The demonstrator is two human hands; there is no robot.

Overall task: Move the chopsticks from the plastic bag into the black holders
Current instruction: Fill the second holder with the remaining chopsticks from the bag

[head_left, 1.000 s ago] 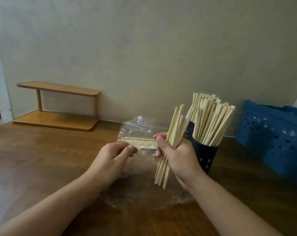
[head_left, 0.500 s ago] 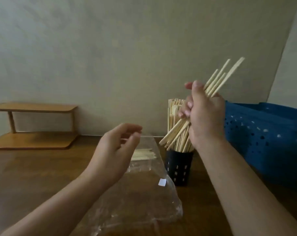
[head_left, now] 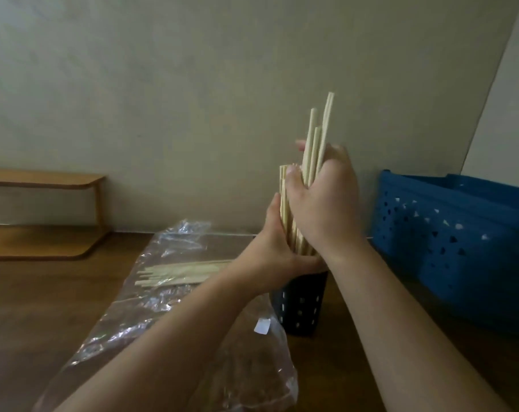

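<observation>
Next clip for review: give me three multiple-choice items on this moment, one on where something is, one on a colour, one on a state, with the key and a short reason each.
1. Where do the loose chopsticks lie?
A. in the plastic bag
B. on the wooden shelf
C. in the basket

2. What colour is the basket on the right?
A. red
B. blue
C. white

3. What is the right hand doing?
A. resting flat on the table
B. hanging idle
C. gripping a bundle of chopsticks

Key: 1 A, they show through the clear plastic left of the black holder. 2 B, its perforated wall is blue. 3 C, its fingers curl round the sticks above the holder.
</observation>
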